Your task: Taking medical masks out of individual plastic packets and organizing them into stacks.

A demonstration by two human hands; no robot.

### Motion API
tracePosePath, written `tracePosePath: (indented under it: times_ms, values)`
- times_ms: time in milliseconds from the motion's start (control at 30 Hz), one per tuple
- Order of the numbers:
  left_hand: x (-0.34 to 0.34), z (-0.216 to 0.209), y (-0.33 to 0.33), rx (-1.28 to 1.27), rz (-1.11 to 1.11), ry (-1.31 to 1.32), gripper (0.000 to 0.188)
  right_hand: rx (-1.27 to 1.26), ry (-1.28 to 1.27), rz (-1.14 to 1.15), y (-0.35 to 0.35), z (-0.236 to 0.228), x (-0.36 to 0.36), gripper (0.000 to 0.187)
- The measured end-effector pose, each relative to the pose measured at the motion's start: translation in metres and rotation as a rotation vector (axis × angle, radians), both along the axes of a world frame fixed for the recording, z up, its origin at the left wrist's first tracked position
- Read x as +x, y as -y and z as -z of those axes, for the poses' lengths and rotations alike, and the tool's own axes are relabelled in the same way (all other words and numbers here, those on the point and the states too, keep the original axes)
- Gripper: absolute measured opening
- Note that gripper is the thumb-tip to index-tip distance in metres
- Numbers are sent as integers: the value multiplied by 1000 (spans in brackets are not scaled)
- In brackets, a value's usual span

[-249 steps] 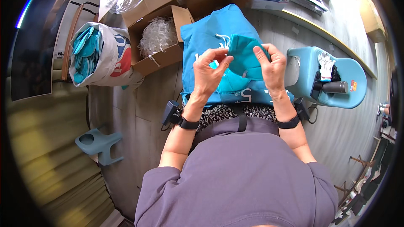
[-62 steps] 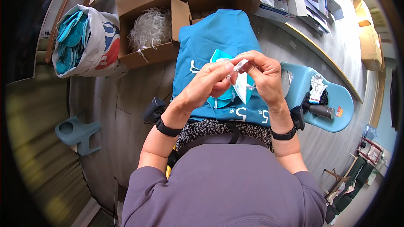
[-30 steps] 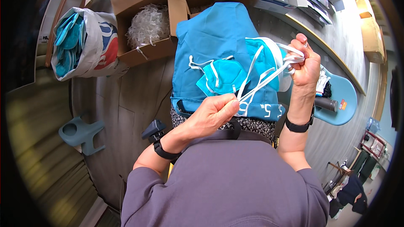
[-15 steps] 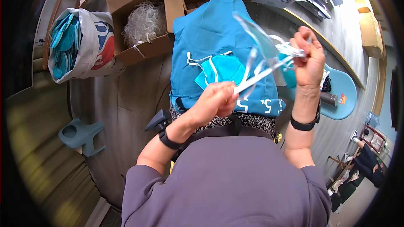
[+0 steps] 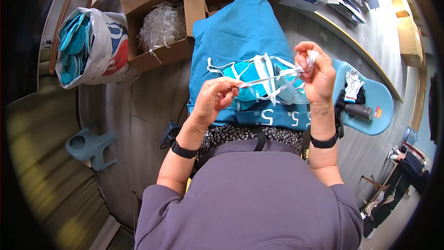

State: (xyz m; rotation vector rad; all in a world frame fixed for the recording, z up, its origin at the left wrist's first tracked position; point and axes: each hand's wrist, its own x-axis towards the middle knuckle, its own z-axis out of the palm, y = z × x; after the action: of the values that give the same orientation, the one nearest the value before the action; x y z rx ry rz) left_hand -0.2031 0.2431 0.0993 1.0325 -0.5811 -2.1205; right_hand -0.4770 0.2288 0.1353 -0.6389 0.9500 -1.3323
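Observation:
A blue cloth point(image 5: 240, 28) covers my lap. On it lie turquoise face masks point(image 5: 245, 76) with white straps, overlapping so that I cannot tell where each one ends. My left hand point(image 5: 214, 99) pinches one end of a white strap point(image 5: 259, 83), drawn nearly straight between my hands. In my right hand point(image 5: 319, 76) the fingers close on a bunch of white straps. Just below that bunch is a paler mask point(image 5: 294, 93), partly hidden by the straps and my right hand.
Ahead on the left, a cardboard box point(image 5: 159, 56) holds tangled white strips, beside a white bag point(image 5: 104, 44) of turquoise masks. At right, a light blue stool point(image 5: 383, 88) carries a white glove point(image 5: 354, 83) and a dark cylinder point(image 5: 358, 111). A grey-blue stool point(image 5: 95, 150) stands left.
My left hand has risen and moved left, while my right hand has come down and in. The pale mask, lifted and blurred before, now hangs lower, over the cloth.

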Motion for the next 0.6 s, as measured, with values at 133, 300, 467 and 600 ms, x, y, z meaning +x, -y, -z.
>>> tracePosePath:
  times_ms: [133,300,467,600]
  values:
    - [15,9,7,-57,25,211,34,-66,-338,115,-5,-13,-8,30]
    - [-4,18,4,-535,168,1102,36,-197,-1156,165,-8,-21,4,21]
    - [-24,28,-8,-755,305,1384,35,-213,-1381,10,-8,-11,25,18]
    - [-17,32,-10,-648,185,1160,21,-88,-1408,-171,-11,-5,24,25]
